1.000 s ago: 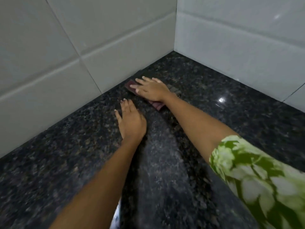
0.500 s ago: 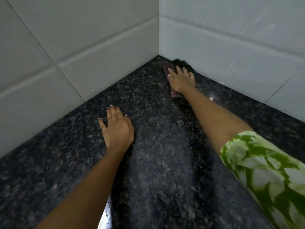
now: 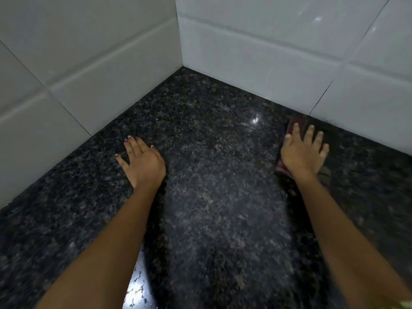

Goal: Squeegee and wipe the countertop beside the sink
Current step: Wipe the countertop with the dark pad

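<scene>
At the tiled corner of a dark speckled granite bench [image 3: 223, 197], a person works a dark red cloth [image 3: 295, 126] along the foot of the right-hand wall [image 3: 278, 52]. The right hand [image 3: 303, 152] lies flat on top of the cloth, fingers straight and spread, pressing rather than gripping; the cloth peeks out beyond the fingertips, close against the wall, and again beside the wrist. The left hand [image 3: 143, 162] rests palm down on bare stone well apart from it, fingers extended, holding nothing, apparently as a brace. Wiping looks to be the step in hand, and no squeegee is visible. Done well, it likely calls for even palm pressure, overlapping passes and the cloth's edge run tight into the joint where stone meets tile, so that no damp streak is left behind.
</scene>
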